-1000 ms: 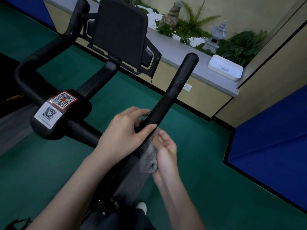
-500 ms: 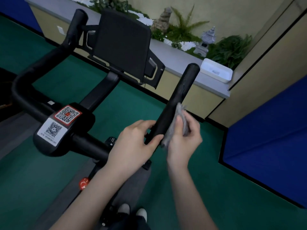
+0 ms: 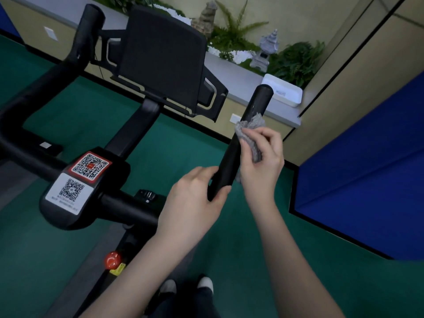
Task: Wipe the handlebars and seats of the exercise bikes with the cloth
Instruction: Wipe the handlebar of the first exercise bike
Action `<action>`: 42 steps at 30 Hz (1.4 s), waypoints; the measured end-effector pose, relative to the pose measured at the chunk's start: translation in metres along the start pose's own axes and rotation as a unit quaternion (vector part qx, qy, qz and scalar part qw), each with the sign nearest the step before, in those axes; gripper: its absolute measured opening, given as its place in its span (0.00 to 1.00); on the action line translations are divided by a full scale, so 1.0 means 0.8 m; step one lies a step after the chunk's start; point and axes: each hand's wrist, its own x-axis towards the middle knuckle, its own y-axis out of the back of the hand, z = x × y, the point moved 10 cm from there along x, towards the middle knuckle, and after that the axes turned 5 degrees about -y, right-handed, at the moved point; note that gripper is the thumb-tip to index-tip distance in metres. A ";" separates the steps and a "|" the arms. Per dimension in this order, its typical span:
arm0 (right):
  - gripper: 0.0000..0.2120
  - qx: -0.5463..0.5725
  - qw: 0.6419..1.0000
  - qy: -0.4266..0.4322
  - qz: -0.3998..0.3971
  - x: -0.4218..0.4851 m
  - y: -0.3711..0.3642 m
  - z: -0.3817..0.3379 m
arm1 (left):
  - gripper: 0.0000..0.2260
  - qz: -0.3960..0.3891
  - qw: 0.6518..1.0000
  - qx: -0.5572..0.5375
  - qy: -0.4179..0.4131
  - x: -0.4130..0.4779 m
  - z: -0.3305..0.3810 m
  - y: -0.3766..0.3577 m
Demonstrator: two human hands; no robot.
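Where the cloth lies: the grey cloth [image 3: 251,134] is bunched against the upper half of the right handlebar [image 3: 226,171], at 1 o'clock from the frame's middle and just below the bar's capped end; a fold shows past the bar lower down.
Right hand: the right hand [image 3: 261,161] holds the cloth, its fingers and thumb curled round the fabric and pressing it to the bar's 3 o'clock side.
Left hand: the left hand [image 3: 192,203] grips the lower end of the same bar, at 7 o'clock from the right hand, with the thumb on the near face and the fingers wrapped behind.
Right handlebar: a black bar that rises tilted toward 1 o'clock.
Left handlebar: the left handlebar [image 3: 75,63] curves up toward 11 o'clock, well apart from both hands.
Console: the console [image 3: 160,58] is a dark panel seen from the back, at 12 o'clock between the two bars.
Centre housing: the black housing [image 3: 57,212] at 9 o'clock carries a red QR sticker [image 3: 90,165] just above a white QR sticker [image 3: 70,190].
Red knob: the red knob [image 3: 112,260] sits on the frame at 7 o'clock.
Floor: the green floor [image 3: 298,283] shows around the bike, and the person's shoes [image 3: 205,283] are at 6 o'clock.
Surface: the grey surface [image 3: 234,74] runs along the wall from 12 to 2 o'clock and bears a white tray [image 3: 283,92] near the bar's tip; a stone lantern [image 3: 266,50] and ferns [image 3: 296,63] stand behind it.
Blue panel: the blue panel [image 3: 367,180] stands at 3 o'clock.
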 end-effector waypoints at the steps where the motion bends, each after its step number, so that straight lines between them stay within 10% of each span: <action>1: 0.09 -0.002 1.000 0.000 -0.006 -0.005 0.000 0.001 | 0.16 -0.001 1.000 -0.001 0.001 0.000 0.000 0.000; 22: 0.11 0.003 0.992 0.107 -0.067 0.028 -0.002 -0.006 | 0.23 -0.027 0.996 0.044 0.069 0.033 0.010 -0.018; 42: 0.09 0.232 0.960 -0.157 0.018 0.028 -0.002 0.065 | 0.18 0.047 0.996 -0.011 0.081 0.041 0.006 -0.026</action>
